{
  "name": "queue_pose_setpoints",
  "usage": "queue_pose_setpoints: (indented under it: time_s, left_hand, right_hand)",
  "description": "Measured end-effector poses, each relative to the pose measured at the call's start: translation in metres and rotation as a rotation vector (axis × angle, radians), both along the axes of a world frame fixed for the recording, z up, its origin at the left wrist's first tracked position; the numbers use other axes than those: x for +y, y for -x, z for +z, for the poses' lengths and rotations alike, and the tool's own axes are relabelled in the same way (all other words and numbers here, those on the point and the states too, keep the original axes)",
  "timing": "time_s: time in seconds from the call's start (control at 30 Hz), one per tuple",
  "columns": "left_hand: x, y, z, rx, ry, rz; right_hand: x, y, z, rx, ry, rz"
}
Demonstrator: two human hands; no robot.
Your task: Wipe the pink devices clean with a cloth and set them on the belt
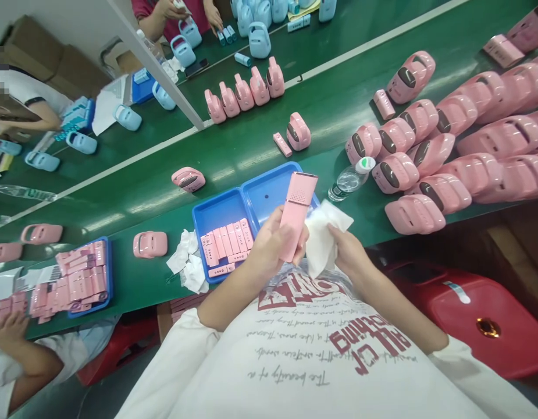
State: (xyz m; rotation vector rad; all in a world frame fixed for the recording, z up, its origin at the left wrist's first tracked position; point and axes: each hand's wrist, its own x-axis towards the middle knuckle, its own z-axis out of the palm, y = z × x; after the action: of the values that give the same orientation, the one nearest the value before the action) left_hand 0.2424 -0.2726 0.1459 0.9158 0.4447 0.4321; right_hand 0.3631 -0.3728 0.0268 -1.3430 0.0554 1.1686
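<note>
My left hand (275, 238) is wrapped round a pink rectangular device (297, 203) with a patch of small holes near its upper end. Just to its right, my right hand (345, 247) pinches a white cloth (323, 235), which hangs beside the device. Behind the hands lies a blue two-part tray (273, 180); its left part holds several small pink pieces (227, 240) in a row, some with dark markings. Crumpled white tissues (192, 265) lie against the tray's left side.
A water bottle (349, 180) stands right of the tray, before many pink handled housings (399, 171). More housings (245, 93) line the green table (155, 157). Another blue tray (107, 273) lies left, near a person's hand. Red stools (478, 308) flank me.
</note>
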Motion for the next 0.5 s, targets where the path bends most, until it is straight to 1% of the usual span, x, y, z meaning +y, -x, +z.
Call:
queue_pose_setpoints:
  time_s: [0.03,0.07,0.1,0.2,0.27,0.33,0.37,0.43,0.5]
  left_hand:
    - [-0.001,0.001,-0.001,0.008,-0.009,0.001]
    - [-0.001,0.001,-0.001,0.025,-0.008,0.008]
    - [-0.002,0.001,-0.002,0.044,-0.002,0.022]
    - [-0.002,0.000,-0.005,0.077,0.049,0.051]
    - [-0.002,-0.001,-0.007,0.057,0.101,0.007]
    - [-0.002,-0.002,-0.009,0.043,0.141,-0.059]
    - [-0.002,-0.002,-0.009,0.043,0.153,-0.077]
    - [-0.003,-0.001,-0.010,0.055,0.169,-0.079]
    - [-0.004,-0.001,-0.010,0.055,0.192,-0.076]
  right_hand:
    - [0.003,-0.003,0.001,0.076,-0.001,-0.011]
    - [0.006,-0.007,0.005,0.092,-0.029,-0.041]
    - [0.008,-0.009,0.010,0.058,-0.075,-0.085]
    - [0.016,-0.012,0.037,-0.163,-0.284,-0.236]
    - [0.021,-0.011,0.057,-0.291,-0.415,-0.340]
    - [0.028,-0.009,0.076,-0.366,-0.508,-0.418]
    - [0.032,-0.009,0.084,-0.382,-0.541,-0.433]
    - [0.037,-0.008,0.093,-0.403,-0.575,-0.411]
    - [0.040,-0.008,0.095,-0.441,-0.562,-0.344]
